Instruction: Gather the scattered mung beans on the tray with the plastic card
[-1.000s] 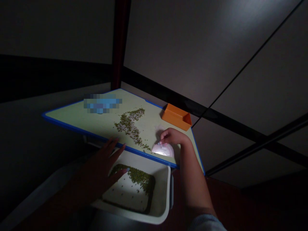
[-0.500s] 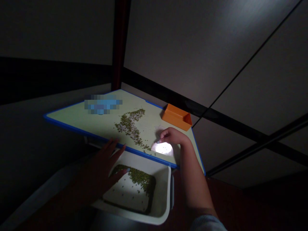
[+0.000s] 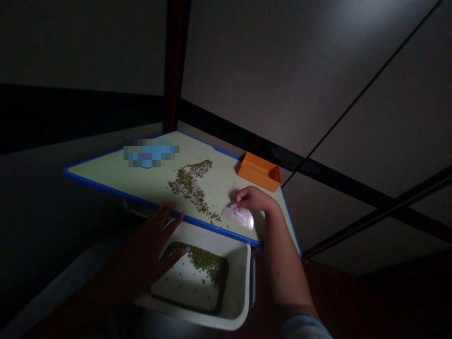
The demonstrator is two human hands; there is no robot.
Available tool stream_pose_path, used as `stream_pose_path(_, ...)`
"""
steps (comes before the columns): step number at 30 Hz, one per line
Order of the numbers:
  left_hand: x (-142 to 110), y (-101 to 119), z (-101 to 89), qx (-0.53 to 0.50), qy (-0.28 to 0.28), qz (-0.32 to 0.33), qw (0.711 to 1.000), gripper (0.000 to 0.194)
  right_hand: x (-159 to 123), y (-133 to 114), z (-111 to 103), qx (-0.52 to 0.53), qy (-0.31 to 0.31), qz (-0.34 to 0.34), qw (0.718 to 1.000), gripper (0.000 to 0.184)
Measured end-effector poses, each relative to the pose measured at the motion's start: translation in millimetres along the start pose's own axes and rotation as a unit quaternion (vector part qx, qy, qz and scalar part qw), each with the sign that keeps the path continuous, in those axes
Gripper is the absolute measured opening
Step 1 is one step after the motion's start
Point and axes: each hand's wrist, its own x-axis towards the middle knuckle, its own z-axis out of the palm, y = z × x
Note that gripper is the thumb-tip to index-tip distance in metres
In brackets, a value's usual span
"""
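My right hand [image 3: 247,198] is closed, its fingers pinching the upper edge of a shiny, pale half-round scraper [image 3: 240,217]. That scraper rests on the pale tabletop [image 3: 109,172] with its straight edge towards the front. To its left lies a scattered band of small green beans [image 3: 190,181]. My left hand [image 3: 158,240] has its fingers spread at the table's blue front edge, holding nothing. Its thumb hangs over a white plastic bin [image 3: 243,282] just below that edge. More green beans [image 3: 208,261] cover part of the bin's floor, mostly along the far side and right corner.
An orange rectangular box [image 3: 259,170] stands near the table's back right corner. At the back left is a blurred blue item [image 3: 150,153]. Dark-seamed panels [image 3: 264,70] rise behind the table, and a dark red post [image 3: 175,66] stands at the corner.
The bright glare on the scraper has faded, so its pinkish, shiny surface shows, as the scraper tilts slightly. Both hands stay nearly in place, and the beans look the same.
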Motion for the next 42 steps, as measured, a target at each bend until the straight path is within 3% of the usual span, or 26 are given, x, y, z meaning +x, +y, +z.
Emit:
stream_pose_path(4,-0.6,-4.3,5.8,0.003,0.016,0.007,1.000,0.074,-0.1,3.4,-2.0,-0.003,0.030,0.022,0.999,0.017)
stream_pose_path(8,-1.1,-6.6,9.6,0.017,0.045,0.028,0.998,0.076,-1.1,8.3,-5.2,0.047,0.055,-0.006,0.997,0.019)
stream_pose_path(16,-1.2,-8.0,11.5,0.019,0.050,0.037,0.998,0.077,-2.7,1.5,-3.5,0.052,-0.011,-0.003,0.999,0.019)
stream_pose_path(20,-2.1,-7.8,10.3,0.017,0.048,0.032,0.998,0.077,3.7,8.8,-1.6,0.002,0.070,0.010,0.998,0.021)
stream_pose_path(23,-1.4,-5.5,7.1,0.022,0.045,0.031,0.998,0.077,7.8,18.1,-4.1,-0.087,0.183,0.034,0.979,0.021)
stream_pose_path(26,-0.9,-4.3,5.5,0.025,0.042,0.033,0.998,0.076,9.4,23.6,-6.9,-0.103,0.233,0.038,0.966,0.024)
stream_pose_path(29,-1.4,-5.7,7.4,0.031,0.044,0.033,0.998,0.075,9.0,22.1,-6.0,-0.039,0.212,0.005,0.977,0.024)
stream_pose_path(33,-1.7,-8.0,11.4,0.027,0.050,0.030,0.998,0.075,6.9,14.2,-1.1,0.029,0.112,-0.043,0.992,0.021)
stream_pose_path(37,-2.2,-9.2,13.1,0.013,0.054,0.032,0.998,0.074,5.2,9.2,1.0,0.063,0.019,-0.044,0.997,0.020)
stream_pose_path(42,-3.7,-10.2,12.5,0.021,0.047,0.031,0.998,0.074,6.4,7.7,2.0,0.075,-0.029,-0.056,0.995,0.020)
